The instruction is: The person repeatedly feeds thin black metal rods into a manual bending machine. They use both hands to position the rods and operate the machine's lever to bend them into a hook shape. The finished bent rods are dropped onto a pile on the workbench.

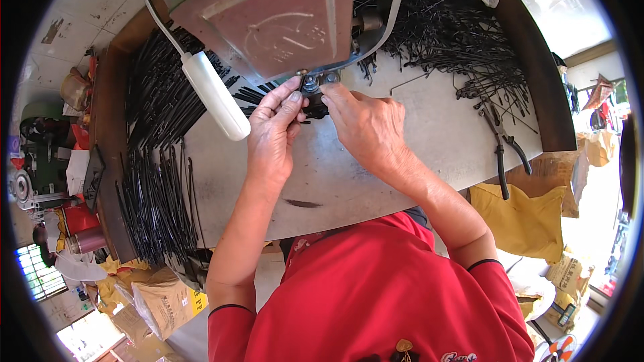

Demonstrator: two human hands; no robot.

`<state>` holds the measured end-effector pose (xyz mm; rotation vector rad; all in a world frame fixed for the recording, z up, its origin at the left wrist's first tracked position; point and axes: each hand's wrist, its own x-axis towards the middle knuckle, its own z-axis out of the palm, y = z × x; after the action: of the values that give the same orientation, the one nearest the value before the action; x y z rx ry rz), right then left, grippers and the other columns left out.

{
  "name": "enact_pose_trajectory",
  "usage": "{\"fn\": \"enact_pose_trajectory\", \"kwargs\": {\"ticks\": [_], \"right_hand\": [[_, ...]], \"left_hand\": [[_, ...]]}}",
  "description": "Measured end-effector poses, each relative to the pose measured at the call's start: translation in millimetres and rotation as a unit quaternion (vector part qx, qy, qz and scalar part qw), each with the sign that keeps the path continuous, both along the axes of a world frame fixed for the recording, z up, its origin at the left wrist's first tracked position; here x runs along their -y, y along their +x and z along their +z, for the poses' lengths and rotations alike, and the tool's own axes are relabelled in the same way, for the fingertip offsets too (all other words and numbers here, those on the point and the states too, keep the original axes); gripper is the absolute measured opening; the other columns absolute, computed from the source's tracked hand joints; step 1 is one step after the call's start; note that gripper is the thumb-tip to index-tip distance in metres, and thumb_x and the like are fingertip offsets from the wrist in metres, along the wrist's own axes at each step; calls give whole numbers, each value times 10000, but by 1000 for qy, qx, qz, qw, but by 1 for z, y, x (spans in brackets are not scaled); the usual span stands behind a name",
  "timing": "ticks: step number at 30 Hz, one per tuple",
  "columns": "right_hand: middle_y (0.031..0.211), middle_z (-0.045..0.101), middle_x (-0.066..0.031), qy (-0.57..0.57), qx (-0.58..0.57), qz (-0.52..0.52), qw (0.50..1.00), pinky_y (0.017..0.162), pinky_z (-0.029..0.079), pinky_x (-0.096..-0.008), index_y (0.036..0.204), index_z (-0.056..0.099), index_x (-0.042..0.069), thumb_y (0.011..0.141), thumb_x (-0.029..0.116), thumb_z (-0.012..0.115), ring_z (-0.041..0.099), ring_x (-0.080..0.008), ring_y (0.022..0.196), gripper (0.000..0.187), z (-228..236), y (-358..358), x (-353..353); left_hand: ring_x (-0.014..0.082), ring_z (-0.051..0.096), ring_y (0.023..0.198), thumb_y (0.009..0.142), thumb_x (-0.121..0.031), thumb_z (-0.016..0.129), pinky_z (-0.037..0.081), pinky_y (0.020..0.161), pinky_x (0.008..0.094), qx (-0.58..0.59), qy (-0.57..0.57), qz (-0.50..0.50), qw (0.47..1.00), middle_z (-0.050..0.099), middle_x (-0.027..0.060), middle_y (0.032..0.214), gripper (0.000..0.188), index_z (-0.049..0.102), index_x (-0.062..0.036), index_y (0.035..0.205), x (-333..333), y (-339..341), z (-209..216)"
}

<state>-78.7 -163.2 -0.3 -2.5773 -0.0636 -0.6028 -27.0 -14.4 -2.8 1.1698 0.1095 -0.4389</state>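
Note:
Both my hands work close together under the front of a reddish-brown machine housing [282,23]. My left hand [270,141] is closed in a pinch at the left of a small metal fitting [310,84] under the machine. What its fingertips hold is too small and dark to name. My right hand [369,127] has its fingers curled together at the fitting's right side, and its fingertips hide whatever they grip. Behind the hands, dark rod ends [258,97] show beneath the machine.
Thin black rods [157,208] lie in bundles along the left. A tangled pile of bent black rods [463,47] covers the back right. Black-handled pliers [500,144] overhang the right edge of the metal table [429,141]. A white tubular lamp [215,97] hangs left of the hands.

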Motion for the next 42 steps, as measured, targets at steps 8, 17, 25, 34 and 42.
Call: {"fn": "enact_pose_trajectory", "kwargs": {"ticks": [8, 17, 25, 34, 42], "right_hand": [[617, 595, -91, -9, -12, -11, 1000, 403, 434, -410, 907, 525, 74, 775, 47, 554, 592, -315, 480, 137, -2, 1, 0], [618, 601, -88, 9, -13, -4, 1000, 423, 451, -408, 923, 519, 90, 746, 21, 546, 601, -310, 502, 192, -19, -7, -2], [652, 626, -97, 48, -7, -5, 999, 444, 456, -414, 948, 555, 106, 856, 132, 578, 616, -319, 536, 99, -13, -1, 1], [653, 632, -106, 76, -29, -6, 997, 463, 460, -435, 980, 556, 105, 873, 148, 576, 616, -338, 548, 117, -9, 1, -3], [618, 612, -131, 92, -49, -8, 995, 490, 462, -464, 957, 544, 109, 882, 167, 573, 605, -364, 560, 100, -8, 3, -7]], "left_hand": [[44, 505, 675, 888, -62, 617, 357, 518, 139, 12, 1, 0, 1000, 616, 32, 865, 287, 604, -11, 1170, 2, -1, -1], [53, 503, 688, 896, -77, 616, 372, 546, 148, -3, 7, 12, 1000, 621, 42, 881, 311, 598, -20, 1201, 1, -15, -9], [60, 496, 686, 910, -50, 582, 377, 556, 168, 31, 0, 24, 999, 604, 57, 871, 298, 579, 28, 1198, 7, -9, -2], [57, 483, 678, 915, -40, 571, 375, 555, 169, 29, -8, 30, 999, 591, 43, 852, 297, 569, 36, 1202, 9, -10, 1], [51, 485, 609, 906, -41, 579, 380, 505, 174, 87, 94, 30, 991, 583, 25, 844, 257, 620, -1, 1156, 7, -9, 0]]}}
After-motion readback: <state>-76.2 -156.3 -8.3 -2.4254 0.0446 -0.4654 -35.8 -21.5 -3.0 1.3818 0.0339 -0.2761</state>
